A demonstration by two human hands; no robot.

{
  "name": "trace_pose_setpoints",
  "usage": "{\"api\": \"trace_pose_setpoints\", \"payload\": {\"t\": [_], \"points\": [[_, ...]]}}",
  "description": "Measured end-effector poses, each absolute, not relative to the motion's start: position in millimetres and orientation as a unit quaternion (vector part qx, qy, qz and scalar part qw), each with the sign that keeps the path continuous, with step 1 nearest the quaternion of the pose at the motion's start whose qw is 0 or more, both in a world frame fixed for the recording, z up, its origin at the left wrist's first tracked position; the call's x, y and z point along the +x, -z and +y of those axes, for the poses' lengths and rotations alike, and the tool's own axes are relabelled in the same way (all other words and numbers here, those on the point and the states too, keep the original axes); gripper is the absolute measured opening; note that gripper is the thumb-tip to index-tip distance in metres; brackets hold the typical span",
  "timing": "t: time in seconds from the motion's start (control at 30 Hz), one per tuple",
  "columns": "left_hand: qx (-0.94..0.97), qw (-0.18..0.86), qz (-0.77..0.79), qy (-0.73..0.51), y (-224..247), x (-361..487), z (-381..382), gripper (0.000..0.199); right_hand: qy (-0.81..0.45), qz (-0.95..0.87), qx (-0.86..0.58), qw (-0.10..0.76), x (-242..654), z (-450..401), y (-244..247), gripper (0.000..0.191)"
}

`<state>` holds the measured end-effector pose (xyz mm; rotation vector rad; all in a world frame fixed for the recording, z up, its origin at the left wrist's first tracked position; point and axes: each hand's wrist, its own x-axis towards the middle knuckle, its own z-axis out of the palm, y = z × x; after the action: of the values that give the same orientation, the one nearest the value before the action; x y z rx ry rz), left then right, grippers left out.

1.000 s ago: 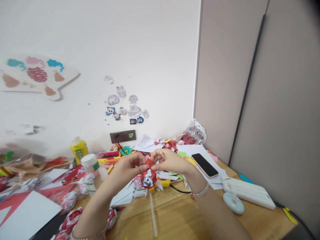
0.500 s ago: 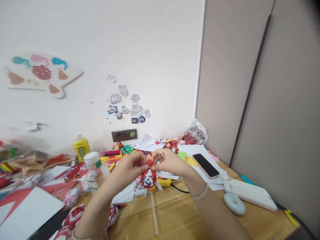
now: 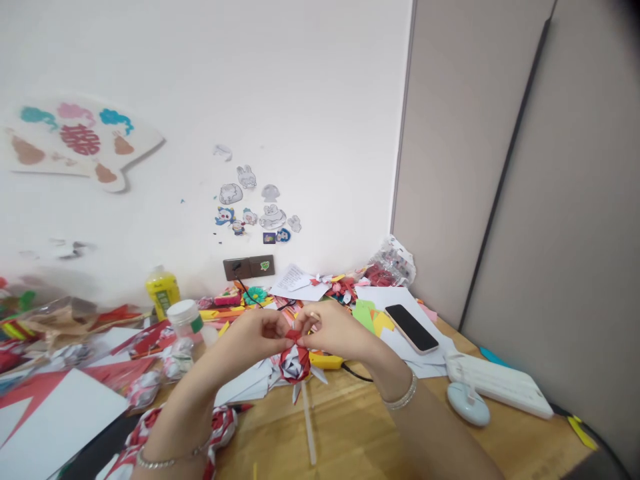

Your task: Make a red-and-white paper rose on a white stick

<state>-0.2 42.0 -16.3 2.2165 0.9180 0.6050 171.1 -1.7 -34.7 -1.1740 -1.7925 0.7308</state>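
Both hands meet over the middle of the table at a red and white folded paper flower (image 3: 295,364). My left hand (image 3: 267,333) pinches the flower's upper red edge between thumb and fingers. From the other side my right hand (image 3: 325,328) pinches the same red paper, its fingertips close to the left ones. White pointed paper pieces stick out around the flower's lower side. A translucent glue stick (image 3: 309,427) lies on the wood below it, and a yellow tool (image 3: 326,361), perhaps a glue gun, shows behind the flower, partly hidden.
A lidded clear jar (image 3: 185,320) and a yellow bottle (image 3: 163,292) stand left of my left forearm. Paper sheets (image 3: 65,420) and red-white paper flowers (image 3: 223,427) cover the left side. To the right lie a phone (image 3: 411,329), a white power strip (image 3: 500,383) and a pale blue round object (image 3: 468,404).
The flower and both hands have shifted slightly down and left. My fingertips have drawn a little closer together on the red paper.
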Motion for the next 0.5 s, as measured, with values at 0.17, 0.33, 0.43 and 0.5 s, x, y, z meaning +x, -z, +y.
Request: {"api": "trace_pose_setpoints", "payload": {"t": [0.17, 0.33, 0.43, 0.5], "points": [[0.855, 0.296, 0.356, -0.234, 16.0, 0.6, 38.9, 0.011, -0.292, -0.712, -0.473, 0.429, 169.4, 0.1, 39.2, 0.020], [0.856, 0.257, 0.376, -0.245, 16.9, 3.5, 38.2, 0.010, -0.262, -0.711, -0.505, 0.414, 169.9, 2.6, 43.5, 0.016], [0.847, 0.261, 0.387, -0.255, 17.3, 6.9, 38.8, 0.011, -0.252, -0.706, -0.519, 0.409, 171.4, 2.1, 42.0, 0.014], [0.831, 0.278, 0.406, -0.261, 17.6, 8.2, 39.6, 0.012, -0.254, -0.701, -0.519, 0.419, 172.3, 2.2, 40.9, 0.012]]}}
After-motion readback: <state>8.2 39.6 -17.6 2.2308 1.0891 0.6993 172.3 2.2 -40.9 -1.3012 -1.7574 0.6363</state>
